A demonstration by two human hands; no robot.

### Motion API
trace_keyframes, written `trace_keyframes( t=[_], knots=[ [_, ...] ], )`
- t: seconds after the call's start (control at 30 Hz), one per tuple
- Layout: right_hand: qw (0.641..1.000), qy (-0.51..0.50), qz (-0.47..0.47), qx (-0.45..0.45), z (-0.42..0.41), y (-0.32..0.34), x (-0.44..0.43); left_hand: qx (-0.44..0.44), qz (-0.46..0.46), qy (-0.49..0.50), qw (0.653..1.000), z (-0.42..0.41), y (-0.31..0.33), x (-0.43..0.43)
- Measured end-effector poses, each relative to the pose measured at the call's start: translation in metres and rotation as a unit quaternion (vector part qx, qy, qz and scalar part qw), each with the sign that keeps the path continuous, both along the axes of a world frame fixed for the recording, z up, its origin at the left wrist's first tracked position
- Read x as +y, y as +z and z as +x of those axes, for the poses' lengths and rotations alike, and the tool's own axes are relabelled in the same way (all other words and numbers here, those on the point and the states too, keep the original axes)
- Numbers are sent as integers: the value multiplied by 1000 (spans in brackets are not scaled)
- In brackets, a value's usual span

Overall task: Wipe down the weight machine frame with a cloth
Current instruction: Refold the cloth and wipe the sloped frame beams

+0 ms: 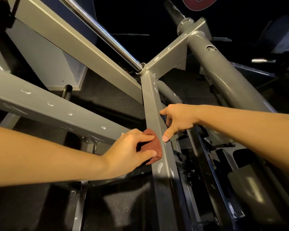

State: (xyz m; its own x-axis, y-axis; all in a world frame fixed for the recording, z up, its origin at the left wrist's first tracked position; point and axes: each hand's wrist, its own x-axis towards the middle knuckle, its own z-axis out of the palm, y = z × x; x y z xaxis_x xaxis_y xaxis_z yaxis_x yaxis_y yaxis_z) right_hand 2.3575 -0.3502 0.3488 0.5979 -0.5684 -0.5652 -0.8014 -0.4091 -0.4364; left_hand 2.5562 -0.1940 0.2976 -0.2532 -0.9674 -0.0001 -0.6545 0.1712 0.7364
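One cloth (153, 147) in left hand (132, 150), right hand (177, 120) on one frame bar (154, 104)

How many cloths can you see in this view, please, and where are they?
1. A reddish-brown cloth is bunched in the left hand, pressed against the left side of the grey frame bar. The right hand holds none. Others may be out of view.
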Motion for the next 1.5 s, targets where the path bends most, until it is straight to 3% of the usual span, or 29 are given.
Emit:
trace_keyframes(
  t=[0.1, 0.17, 0.33, 0.53, 0.7, 0.77, 0.83, 1.0, 1.13, 1.2, 1.4, 1.5],
  knots=[
    [1000, 4, -14, 5, 0, 1, 0, -22, 26, -116, 993, 11, 1, 20],
    [1000, 2, -9, 4, 1, 1, -1, -32, 27, -136, 990, 12, 2, 23],
    [1000, -9, -6, 8, 2, 1, 1, 7, 8, 5, 1000, 6, 8, -19],
    [1000, -1, -20, 13, 2, 4, 2, 30, 58, -70, 995, -2, 4, 40],
    [999, -7, -20, 32, 4, 1, -1, 80, 64, 29, 994, -5, 11, 4],
    [999, -13, -17, 30, 5, 1, 1, 63, 54, 41, 996, -4, 11, -11],
    [999, -22, -14, 26, 4, 1, 2, 50, 31, 19, 998, -4, 6, -5],
    [999, -22, -20, 29, 4, 6, 5, 12, 15, -146, 989, -5, 1, 35],
    [999, -5, -29, 41, 5, 4, 4, 42, -27, 16, 999, -11, 13, -28],
    [999, -3, -32, 40, 6, 3, 3, 48, -45, 34, 997, -16, 11, -37],
    [999, -19, -20, 20, 4, 7, 5, 47, 10, -167, 985, -9, -6, 41],
    [1000, -21, -11, 21, 5, 6, 4, 62, -11, -126, 990, -4, -6, 17]
  ],
)
